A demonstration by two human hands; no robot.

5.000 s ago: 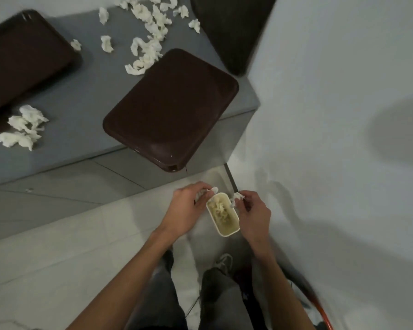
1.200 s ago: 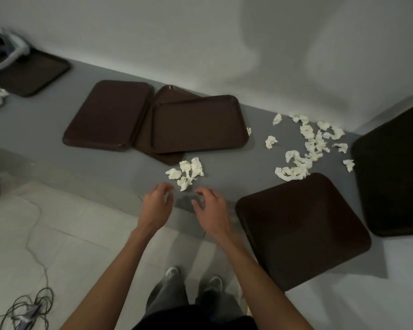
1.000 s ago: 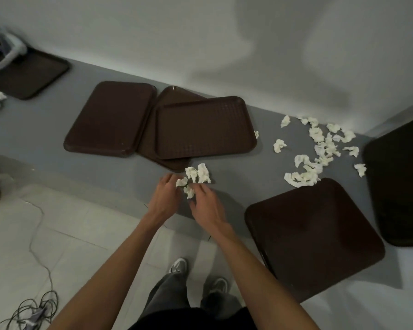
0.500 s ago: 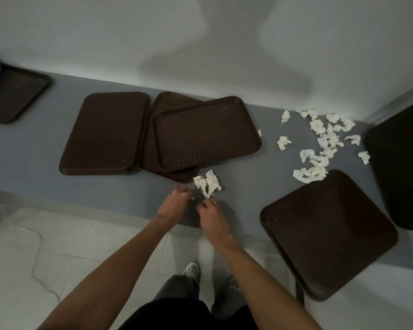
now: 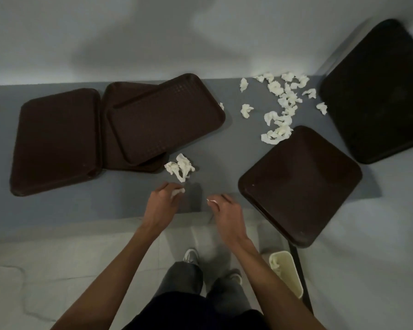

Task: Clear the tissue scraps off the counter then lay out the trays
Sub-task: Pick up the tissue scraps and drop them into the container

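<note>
At the front edge of a grey counter (image 5: 219, 160), a person gathers torn tissue with both hands, seen from above. The left hand (image 5: 162, 206) is curled around a white scrap (image 5: 177, 192); the right hand (image 5: 225, 211) pinches a smaller shred (image 5: 211, 201) between its fingertips, and the two hands hang apart above the counter's lip. A small clump of scraps (image 5: 180, 168) lies just beyond the left hand, slightly to its right and beside the corner of two stacked trays (image 5: 165, 117), which puts it nearer the left hand than the right. The clump is compact, with no clear long axis. A larger scatter (image 5: 280, 110) runs as a loose band from the back wall to the rim of an overhanging tray (image 5: 301, 184), well off to the right and closer to the right hand. A pale bin (image 5: 293, 282) with tissue already in it stands on the floor below that tray's corner, on the right-hand side. The clearing looks partly done, and with both hands occupied a drop into the bin would likely come before the clump is taken. The trays are not yet laid out.
</note>
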